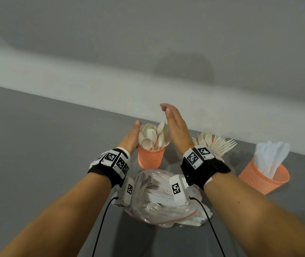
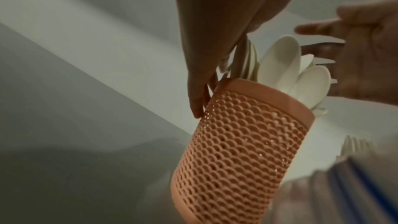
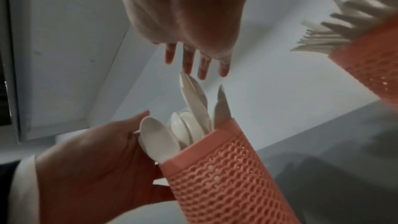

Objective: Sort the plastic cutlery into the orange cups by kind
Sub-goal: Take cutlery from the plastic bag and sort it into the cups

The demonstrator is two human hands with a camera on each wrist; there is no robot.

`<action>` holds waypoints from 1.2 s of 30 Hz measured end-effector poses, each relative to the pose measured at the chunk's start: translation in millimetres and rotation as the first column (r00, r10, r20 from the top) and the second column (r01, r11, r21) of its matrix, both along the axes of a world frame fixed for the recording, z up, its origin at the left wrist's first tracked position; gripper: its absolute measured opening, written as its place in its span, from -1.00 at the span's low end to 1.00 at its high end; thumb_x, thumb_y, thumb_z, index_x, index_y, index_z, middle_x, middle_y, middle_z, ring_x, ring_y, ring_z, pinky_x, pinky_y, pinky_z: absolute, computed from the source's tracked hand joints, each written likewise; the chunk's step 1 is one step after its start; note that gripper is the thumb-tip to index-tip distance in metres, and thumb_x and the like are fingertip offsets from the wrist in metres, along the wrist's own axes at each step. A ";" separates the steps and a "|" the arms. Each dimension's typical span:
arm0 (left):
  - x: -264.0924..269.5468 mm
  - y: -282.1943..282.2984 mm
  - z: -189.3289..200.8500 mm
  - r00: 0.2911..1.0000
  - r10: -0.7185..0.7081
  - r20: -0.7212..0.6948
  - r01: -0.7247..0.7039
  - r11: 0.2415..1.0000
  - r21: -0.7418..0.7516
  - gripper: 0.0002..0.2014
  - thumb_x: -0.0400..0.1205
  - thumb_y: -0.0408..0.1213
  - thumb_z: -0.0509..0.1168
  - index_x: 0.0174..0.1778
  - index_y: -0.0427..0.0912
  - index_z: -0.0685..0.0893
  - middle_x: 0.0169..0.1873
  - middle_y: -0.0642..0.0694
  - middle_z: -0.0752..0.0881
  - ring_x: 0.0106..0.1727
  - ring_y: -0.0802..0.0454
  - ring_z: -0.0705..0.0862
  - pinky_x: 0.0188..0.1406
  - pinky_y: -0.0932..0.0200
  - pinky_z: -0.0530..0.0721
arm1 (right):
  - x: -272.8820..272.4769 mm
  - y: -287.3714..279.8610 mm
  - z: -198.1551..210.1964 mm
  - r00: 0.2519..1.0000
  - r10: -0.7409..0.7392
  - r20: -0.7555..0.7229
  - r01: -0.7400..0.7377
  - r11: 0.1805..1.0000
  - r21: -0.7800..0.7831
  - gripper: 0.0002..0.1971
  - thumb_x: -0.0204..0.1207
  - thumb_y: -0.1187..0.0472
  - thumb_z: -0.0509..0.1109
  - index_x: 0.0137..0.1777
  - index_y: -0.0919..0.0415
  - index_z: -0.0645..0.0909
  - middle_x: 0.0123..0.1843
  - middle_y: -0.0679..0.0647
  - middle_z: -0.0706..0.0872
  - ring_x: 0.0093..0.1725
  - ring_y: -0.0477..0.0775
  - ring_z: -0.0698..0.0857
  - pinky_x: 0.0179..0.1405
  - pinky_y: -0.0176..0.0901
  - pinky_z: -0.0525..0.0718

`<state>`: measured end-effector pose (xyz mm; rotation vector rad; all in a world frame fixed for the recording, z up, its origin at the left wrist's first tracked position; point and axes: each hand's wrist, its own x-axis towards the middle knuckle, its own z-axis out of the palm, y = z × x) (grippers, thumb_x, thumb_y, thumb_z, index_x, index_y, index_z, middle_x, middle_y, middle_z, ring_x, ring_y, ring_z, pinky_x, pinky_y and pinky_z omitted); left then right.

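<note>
Three orange mesh cups stand in a row on the grey table. The left cup (image 1: pixel 150 158) (image 2: pixel 237 159) (image 3: pixel 226 176) holds several cream spoons (image 1: pixel 150 135) (image 3: pixel 193 105). My left hand (image 1: pixel 130 138) (image 3: pixel 96 168) lies flat against that cup's left side, its straight fingers touching the rim and the spoon bowls. My right hand (image 1: pixel 174 123) (image 3: pixel 193 23) hovers just right of and above the spoons, fingers straight and spread, holding nothing. Cream forks (image 1: pixel 220 143) fan out of the middle cup (image 3: pixel 370 74). White knives (image 1: pixel 270 156) fill the right cup (image 1: pixel 263 180).
A clear plastic zip bag (image 1: pixel 157 197) with more white cutlery lies on the table between my forearms, close in front of the spoon cup. A pale wall ledge (image 1: pixel 73 86) runs right behind the cups. Bare grey table (image 1: pixel 36 145) stretches to the left.
</note>
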<state>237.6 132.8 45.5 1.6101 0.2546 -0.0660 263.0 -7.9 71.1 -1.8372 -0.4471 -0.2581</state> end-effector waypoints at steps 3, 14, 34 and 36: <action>-0.1 0.5 -3.5 1.000 0.013 0.004 -0.013 0.998 0.068 -0.45 0.69 0.15 -0.13 0.54 0.01 0.32 0.54 -0.19 0.39 0.53 -0.12 0.39 0.55 -0.15 0.32 | 6.0 1.6 -18.2 0.998 0.000 -0.055 -0.025 0.889 -0.457 -0.57 0.73 0.03 -0.09 0.51 0.09 0.36 0.53 0.06 0.45 0.55 0.05 0.34 0.53 -0.05 0.24; -41.1 15.3 -1.2 0.924 0.259 0.280 -0.332 0.908 0.255 -0.68 0.67 -0.08 0.08 -0.32 -0.18 0.44 -0.24 -0.18 0.54 -0.16 -0.06 0.54 -0.10 0.03 0.48 | -40.7 -11.4 27.2 0.998 0.018 0.066 0.015 0.883 -0.469 -0.76 0.56 0.24 0.31 0.21 0.23 0.57 0.09 0.09 0.57 0.05 0.04 0.54 0.06 -0.18 0.51; -113.1 -21.8 -44.3 0.944 -0.240 -0.226 0.326 0.774 0.542 -0.27 0.50 -0.57 0.25 0.58 -0.09 0.20 0.38 -0.22 0.56 0.35 -0.18 0.57 0.14 0.26 0.50 | -130.5 -61.8 -69.8 0.968 0.160 -0.194 -0.232 0.266 -0.936 -0.43 0.36 -0.04 0.47 0.30 0.21 0.44 0.28 0.12 0.50 0.30 0.14 0.44 0.28 -0.05 0.41; -115.2 -21.0 -47.5 0.953 -0.225 -0.204 0.291 0.868 0.403 -0.26 0.48 -0.64 0.25 0.56 -0.06 0.25 0.38 -0.26 0.55 0.35 -0.23 0.57 0.20 0.15 0.57 | -131.3 -64.2 -75.9 0.969 0.167 -0.181 -0.219 0.253 -0.942 -0.46 0.35 -0.02 0.49 0.25 0.22 0.47 0.26 0.12 0.51 0.29 0.13 0.45 0.27 -0.08 0.41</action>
